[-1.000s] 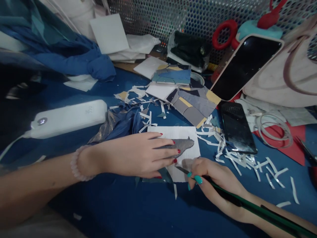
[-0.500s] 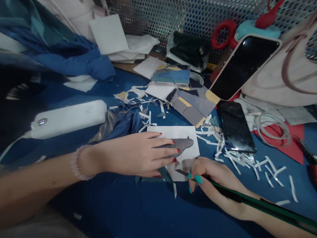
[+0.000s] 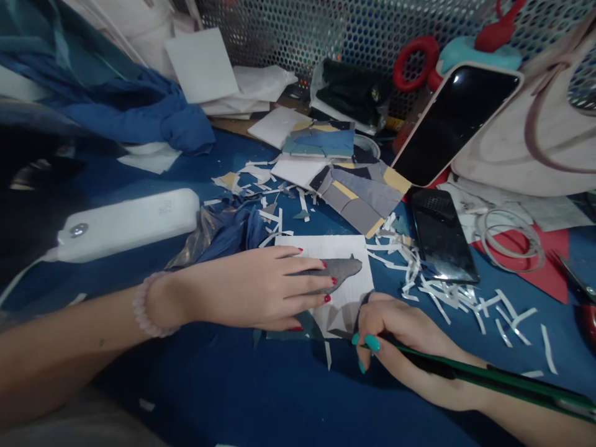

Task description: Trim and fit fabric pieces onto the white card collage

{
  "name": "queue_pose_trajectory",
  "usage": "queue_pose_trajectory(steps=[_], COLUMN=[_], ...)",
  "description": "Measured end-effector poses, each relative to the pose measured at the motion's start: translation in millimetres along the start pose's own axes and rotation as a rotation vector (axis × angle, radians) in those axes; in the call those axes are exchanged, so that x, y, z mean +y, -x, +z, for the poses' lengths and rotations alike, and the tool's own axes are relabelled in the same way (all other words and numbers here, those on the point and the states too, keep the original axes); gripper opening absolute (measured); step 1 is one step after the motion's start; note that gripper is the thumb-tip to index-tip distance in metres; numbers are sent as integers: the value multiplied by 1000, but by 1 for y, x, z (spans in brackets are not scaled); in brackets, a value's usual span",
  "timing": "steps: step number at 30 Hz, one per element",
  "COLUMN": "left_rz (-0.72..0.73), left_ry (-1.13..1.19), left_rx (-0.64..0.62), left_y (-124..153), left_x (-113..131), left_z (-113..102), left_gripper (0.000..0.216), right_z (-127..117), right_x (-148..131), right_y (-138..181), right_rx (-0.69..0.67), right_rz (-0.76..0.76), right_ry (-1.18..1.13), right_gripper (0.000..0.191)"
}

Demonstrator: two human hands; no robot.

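Note:
My left hand (image 3: 251, 287) lies flat with its fingers apart, pressing on a grey paper cutout (image 3: 342, 270) with a rounded end. Under the cutout is a white card (image 3: 321, 244), showing a dark grey patch near its lower right corner. My right hand (image 3: 395, 332) is closed around a long green cutter knife (image 3: 493, 379), whose handle slopes back over the forearm. Its thin dark tip is close to the card's lower right edge; whether it touches is unclear. A dark teal scrap (image 3: 298, 326) pokes out below my left hand.
Paper strips (image 3: 433, 292) litter the blue table. Patterned cards (image 3: 358, 192) lie behind the white card. A white power bank (image 3: 130, 222) is at left. One phone (image 3: 444, 236) lies flat at right; another phone (image 3: 460, 124) leans upright. Scissors (image 3: 577, 276) sit at far right.
The knife's tip has shifted slightly right and down toward the card's lower edge, with my right hand's fingers tilting. My left hand stays on the cutout. The whole view has shifted slightly.

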State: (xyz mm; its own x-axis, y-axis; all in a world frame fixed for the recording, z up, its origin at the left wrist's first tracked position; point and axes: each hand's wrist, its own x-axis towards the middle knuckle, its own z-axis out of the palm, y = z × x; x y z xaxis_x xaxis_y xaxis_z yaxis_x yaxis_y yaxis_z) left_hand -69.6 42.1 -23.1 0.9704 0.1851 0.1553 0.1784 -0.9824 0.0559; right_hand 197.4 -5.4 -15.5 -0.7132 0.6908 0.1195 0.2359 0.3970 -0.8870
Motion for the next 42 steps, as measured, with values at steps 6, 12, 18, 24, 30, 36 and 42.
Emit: queue_pose_trajectory(steps=[6, 12, 18, 24, 30, 36, 42], left_rz=[11, 14, 17, 11, 10, 7, 0], left_ry=[11, 7, -1, 6, 8, 21, 27], left_rx=[12, 7, 19, 23, 12, 15, -3], left_y=[0, -1, -1, -1, -1, -1, -1], left_x=[-1, -2, -2, -2, -2, -3, -2], left_z=[0, -1, 1, 0, 1, 1, 0], left_gripper=[35, 35, 34, 34, 35, 35, 34], right_z=[0, 0, 6, 16, 15, 15, 16], right_x=[-2, 2, 0, -1, 0, 0, 0], right_y=[1, 1, 10, 22, 17, 18, 18], right_rx=[-81, -32, -39, -104, -69, -78, -85], right_rz=[-18, -51, -386, -591, -600, -605, -589], right_ry=[11, 15, 441, 774, 806, 810, 820], right_gripper=[43, 37, 27, 24, 19, 14, 15])
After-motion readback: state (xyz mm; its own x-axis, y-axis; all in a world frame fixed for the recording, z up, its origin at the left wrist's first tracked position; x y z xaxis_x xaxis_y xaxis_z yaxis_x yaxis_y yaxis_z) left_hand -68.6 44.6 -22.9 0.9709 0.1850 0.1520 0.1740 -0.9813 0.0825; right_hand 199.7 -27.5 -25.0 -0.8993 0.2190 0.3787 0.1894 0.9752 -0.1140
